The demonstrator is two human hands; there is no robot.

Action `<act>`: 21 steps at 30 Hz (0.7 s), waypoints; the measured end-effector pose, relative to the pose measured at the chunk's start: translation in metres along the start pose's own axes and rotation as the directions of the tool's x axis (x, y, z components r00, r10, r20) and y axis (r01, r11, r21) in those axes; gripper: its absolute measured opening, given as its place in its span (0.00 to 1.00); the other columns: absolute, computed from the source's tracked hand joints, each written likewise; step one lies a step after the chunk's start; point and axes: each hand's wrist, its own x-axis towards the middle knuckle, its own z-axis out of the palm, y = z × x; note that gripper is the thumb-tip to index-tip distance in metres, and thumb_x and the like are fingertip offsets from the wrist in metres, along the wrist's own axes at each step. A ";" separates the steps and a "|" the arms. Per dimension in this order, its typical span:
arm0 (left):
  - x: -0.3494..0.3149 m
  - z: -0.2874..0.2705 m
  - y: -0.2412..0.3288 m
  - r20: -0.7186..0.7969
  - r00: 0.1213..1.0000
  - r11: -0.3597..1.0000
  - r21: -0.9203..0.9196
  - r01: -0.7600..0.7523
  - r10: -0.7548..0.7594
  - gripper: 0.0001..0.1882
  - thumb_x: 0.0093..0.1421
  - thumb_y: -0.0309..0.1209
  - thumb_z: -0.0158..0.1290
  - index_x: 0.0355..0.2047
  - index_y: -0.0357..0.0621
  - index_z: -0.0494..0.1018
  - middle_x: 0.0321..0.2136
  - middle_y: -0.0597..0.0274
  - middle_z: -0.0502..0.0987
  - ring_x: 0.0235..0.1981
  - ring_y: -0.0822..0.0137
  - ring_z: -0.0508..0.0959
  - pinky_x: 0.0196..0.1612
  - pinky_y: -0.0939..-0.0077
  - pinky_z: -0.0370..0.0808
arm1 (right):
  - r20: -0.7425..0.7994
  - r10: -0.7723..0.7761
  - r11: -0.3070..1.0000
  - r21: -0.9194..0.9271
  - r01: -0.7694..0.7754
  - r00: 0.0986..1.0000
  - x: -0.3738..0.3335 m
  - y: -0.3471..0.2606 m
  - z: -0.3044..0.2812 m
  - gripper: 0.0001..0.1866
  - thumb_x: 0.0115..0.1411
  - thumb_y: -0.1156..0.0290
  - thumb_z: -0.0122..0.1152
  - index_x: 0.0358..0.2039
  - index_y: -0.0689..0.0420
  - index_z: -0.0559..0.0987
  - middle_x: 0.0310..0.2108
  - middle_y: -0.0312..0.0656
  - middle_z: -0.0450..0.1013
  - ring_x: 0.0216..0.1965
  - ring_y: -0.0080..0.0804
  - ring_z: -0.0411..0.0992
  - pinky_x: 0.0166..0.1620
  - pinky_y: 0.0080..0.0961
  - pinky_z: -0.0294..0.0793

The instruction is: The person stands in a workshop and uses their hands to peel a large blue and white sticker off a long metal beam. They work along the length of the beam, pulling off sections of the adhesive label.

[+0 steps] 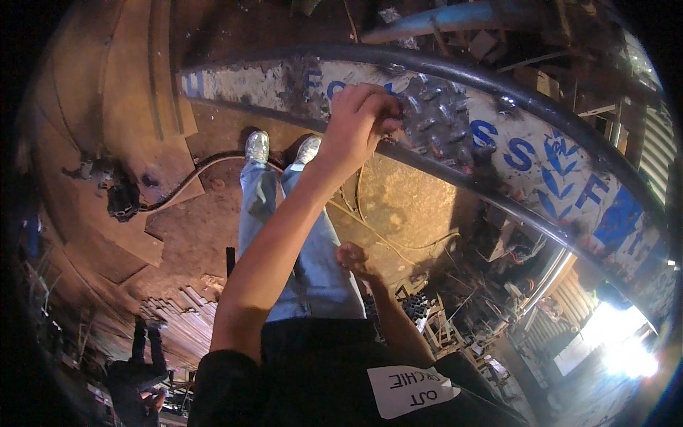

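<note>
In front of me, a long white panel (519,153) with blue markings and dark metal rails runs across the view. A cluster of small dark, shiny metal pieces (434,117) lies on its middle. My left hand (359,117) is over the panel, at the left edge of the cluster. Its fingers are bent together in a pinch; whatever they hold is too small or hidden to make out. Low beside my right thigh hangs my right hand (358,260), its fingers curled in, with nothing visible in them.
A thick hose (192,178) crosses the floor by my shoes, leading to a dark machine part (122,199). Brown sheets (121,78) lie at left, stacked metal bars (186,317) behind. Another person (139,381) is at lower left. Scrap metal (434,320) clutters the right.
</note>
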 end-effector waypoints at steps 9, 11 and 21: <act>0.000 -0.001 0.000 0.057 0.998 0.983 0.175 -0.049 0.039 0.09 0.48 0.31 0.60 0.30 0.48 0.73 0.30 0.64 0.72 0.34 0.61 0.72 0.40 0.64 0.63 | 0.054 0.035 0.998 0.049 -0.037 0.998 0.006 0.010 -0.006 0.09 0.61 0.64 0.55 0.35 0.56 0.73 0.26 0.30 0.67 0.29 0.20 0.65 0.33 0.19 0.66; 0.000 0.004 0.004 0.034 0.999 0.970 0.244 -0.021 0.014 0.08 0.49 0.30 0.59 0.30 0.48 0.73 0.29 0.64 0.72 0.34 0.61 0.72 0.40 0.63 0.63 | 0.085 0.069 0.994 0.079 -0.076 0.994 0.008 0.010 -0.006 0.08 0.61 0.65 0.55 0.35 0.56 0.73 0.26 0.30 0.67 0.29 0.20 0.65 0.33 0.19 0.66; -0.009 0.020 0.022 -0.198 0.911 0.933 -0.086 0.351 -0.361 0.06 0.50 0.21 0.54 0.30 0.42 0.72 0.31 0.60 0.72 0.36 0.56 0.72 0.40 0.63 0.65 | 0.009 0.105 0.994 -0.024 -0.105 0.994 0.002 -0.002 -0.008 0.07 0.59 0.68 0.57 0.34 0.57 0.74 0.27 0.31 0.69 0.29 0.20 0.66 0.33 0.19 0.67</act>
